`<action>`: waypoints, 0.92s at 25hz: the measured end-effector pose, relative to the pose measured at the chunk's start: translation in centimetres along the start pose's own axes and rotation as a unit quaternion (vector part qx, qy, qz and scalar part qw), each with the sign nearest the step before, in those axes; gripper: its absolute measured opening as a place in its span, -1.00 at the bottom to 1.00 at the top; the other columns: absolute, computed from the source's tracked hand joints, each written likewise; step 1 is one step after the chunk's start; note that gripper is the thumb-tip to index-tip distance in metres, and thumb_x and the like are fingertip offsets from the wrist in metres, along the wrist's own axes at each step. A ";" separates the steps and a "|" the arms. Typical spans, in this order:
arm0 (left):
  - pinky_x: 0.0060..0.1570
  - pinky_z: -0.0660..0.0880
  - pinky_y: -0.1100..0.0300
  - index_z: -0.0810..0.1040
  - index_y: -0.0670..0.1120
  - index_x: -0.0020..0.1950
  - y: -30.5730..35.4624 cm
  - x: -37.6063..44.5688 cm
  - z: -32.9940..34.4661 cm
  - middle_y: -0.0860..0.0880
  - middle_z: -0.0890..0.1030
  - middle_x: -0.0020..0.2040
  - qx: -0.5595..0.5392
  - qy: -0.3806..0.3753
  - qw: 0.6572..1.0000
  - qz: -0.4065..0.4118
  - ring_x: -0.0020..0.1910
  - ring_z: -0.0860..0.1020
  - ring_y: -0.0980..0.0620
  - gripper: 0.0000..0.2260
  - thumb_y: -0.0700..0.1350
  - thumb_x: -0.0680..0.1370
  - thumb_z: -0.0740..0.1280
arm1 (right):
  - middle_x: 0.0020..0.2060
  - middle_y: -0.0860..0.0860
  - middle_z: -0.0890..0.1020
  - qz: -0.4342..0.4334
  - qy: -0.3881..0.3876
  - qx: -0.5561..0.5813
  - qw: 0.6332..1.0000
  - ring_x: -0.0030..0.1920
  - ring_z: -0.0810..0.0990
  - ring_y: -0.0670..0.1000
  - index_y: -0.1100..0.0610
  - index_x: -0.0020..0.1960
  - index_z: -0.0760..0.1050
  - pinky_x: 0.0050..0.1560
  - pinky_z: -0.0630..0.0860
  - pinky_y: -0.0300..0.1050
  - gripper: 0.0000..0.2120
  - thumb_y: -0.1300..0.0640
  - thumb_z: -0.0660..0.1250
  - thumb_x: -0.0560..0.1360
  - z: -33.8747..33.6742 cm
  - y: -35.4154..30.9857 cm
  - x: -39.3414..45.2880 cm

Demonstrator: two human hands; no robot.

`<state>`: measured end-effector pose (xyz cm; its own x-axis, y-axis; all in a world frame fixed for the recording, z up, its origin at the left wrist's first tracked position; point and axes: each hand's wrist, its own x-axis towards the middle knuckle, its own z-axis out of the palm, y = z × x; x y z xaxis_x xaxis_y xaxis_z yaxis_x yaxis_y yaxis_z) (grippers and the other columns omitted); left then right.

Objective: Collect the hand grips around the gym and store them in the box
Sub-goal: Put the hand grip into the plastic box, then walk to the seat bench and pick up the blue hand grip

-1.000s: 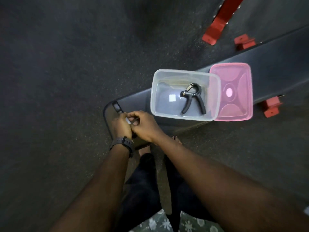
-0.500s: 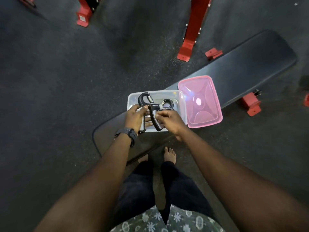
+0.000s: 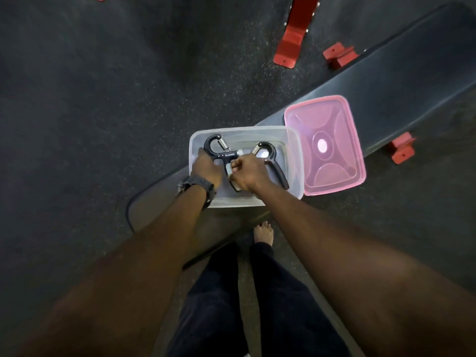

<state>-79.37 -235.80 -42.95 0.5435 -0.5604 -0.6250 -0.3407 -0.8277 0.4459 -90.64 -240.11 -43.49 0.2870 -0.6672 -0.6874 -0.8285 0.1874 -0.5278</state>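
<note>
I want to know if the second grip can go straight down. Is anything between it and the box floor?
Mostly clear: the pink lid lies beside the clear box. The other grip already lies inside, so the held grip, gripped by left hand and right hand, might land on it.

left hand: fingers curled, gripping | right hand: fisted, gripping

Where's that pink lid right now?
In the head view, the pink lid lies right of centre on the dark bench, against the clear box.
</note>
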 end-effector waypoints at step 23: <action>-0.02 0.51 0.05 0.58 0.02 -0.18 12.8 -18.6 -40.4 0.04 0.65 -0.18 -0.380 0.314 0.843 0.216 -0.11 0.59 0.03 -0.70 0.14 0.60 0.19 | -0.24 -0.01 0.61 -0.343 -0.103 0.279 0.891 -0.35 0.48 -0.12 0.06 -0.12 0.54 -0.29 0.41 -0.24 -0.87 0.04 0.36 0.58 -17.2 -37.7 -19.1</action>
<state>-62.87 -234.80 0.22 0.8749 -0.4810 0.0556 -0.1495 -0.1591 0.9759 -73.16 -246.84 -1.82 0.7641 -0.6266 -0.1534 -0.0713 0.1542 -0.9855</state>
